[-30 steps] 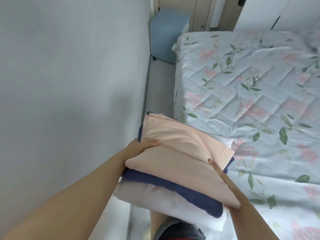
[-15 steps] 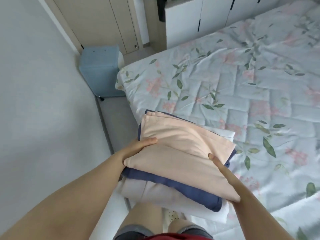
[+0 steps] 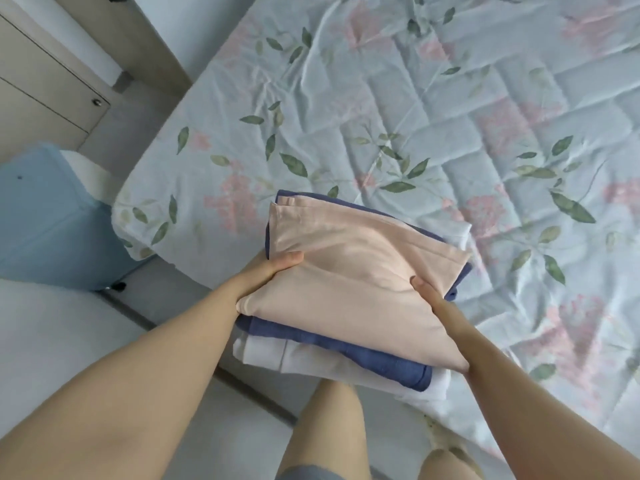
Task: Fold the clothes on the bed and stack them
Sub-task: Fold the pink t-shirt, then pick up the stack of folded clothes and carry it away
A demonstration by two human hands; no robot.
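A home bedroom: a bed (image 3: 398, 109) under a floral quilted cover fills the room, with a wooden wardrobe (image 3: 38, 84) and a blue cabinet (image 3: 45, 216) alongside.

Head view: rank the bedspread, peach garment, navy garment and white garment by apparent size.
1. Floral bedspread: fills most of the frame.
2. Peach garment: topmost, fully showing.
3. Navy garment and white garment: only edges show beneath the peach one, and they look about alike, so they are not ranked.
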